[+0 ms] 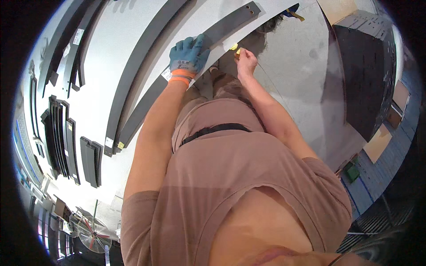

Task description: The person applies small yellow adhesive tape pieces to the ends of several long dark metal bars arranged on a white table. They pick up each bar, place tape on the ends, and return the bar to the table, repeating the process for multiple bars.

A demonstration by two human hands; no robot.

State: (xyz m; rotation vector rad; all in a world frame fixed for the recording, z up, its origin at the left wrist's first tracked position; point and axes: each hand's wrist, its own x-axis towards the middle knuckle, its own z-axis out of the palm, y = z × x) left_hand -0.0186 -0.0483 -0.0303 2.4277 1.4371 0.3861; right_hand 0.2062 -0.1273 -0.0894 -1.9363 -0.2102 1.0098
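Observation:
My left hand [186, 55], in a blue-coated work glove with an orange cuff, lies on a long dark grey bar [230, 22] with its fingers spread. The bar rests on the white tabletop [102, 57] near its edge and has holes at its far end. A white label [166, 74] on it sits beside the glove. My bare right hand [246, 62] is past the table edge, pinching a small yellow piece [238, 52] like a sticker. Another yellow bit [234, 46] is just beyond these fingertips, by the table edge.
A second long curved-looking grey bar [133, 66] lies left of the first. Dark strips stand in stacks [60, 137] at the left, with short grey pieces [91, 162] nearby. A large dark stack [364, 71] stands at the right. A fan [93, 235] is at lower left.

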